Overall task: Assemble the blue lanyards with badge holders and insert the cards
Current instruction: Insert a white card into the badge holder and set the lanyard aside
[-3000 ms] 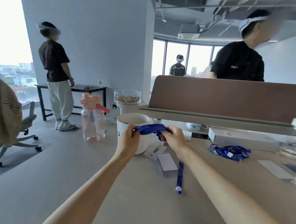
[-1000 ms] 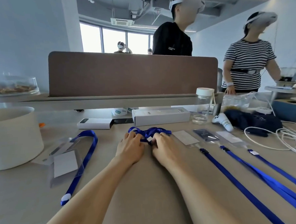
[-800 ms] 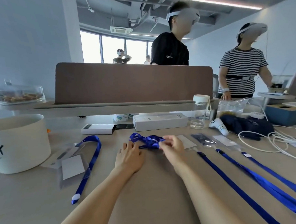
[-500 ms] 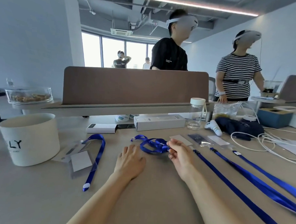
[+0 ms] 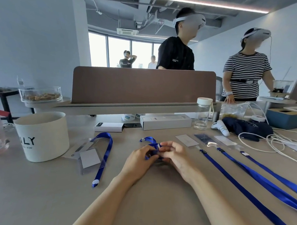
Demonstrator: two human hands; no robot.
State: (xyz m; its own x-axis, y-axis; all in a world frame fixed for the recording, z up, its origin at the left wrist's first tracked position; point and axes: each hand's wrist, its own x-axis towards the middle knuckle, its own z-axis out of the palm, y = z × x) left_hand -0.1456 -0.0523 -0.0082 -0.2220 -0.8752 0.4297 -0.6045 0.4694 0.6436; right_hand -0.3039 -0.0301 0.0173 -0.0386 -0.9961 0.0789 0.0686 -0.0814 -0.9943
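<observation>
Mid-table, the left hand (image 5: 139, 160) and right hand (image 5: 174, 154) pinch a bundled blue lanyard (image 5: 151, 148), fingers closed on it; step seems to be untangling. Next: free its clip for a badge holder (image 5: 205, 139) at 2 o'clock

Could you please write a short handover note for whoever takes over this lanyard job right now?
Left hand and right hand: both pinch the bundled blue lanyard at the table's middle.
Three straight lanyards lie to the right, each ending at a badge holder; whether they are clipped on, or cards are inside, I cannot tell.
On the left, a looped lanyard lies across a holder with a white card.
Left: unfold the bundle, attach a holder, insert a card.
</observation>
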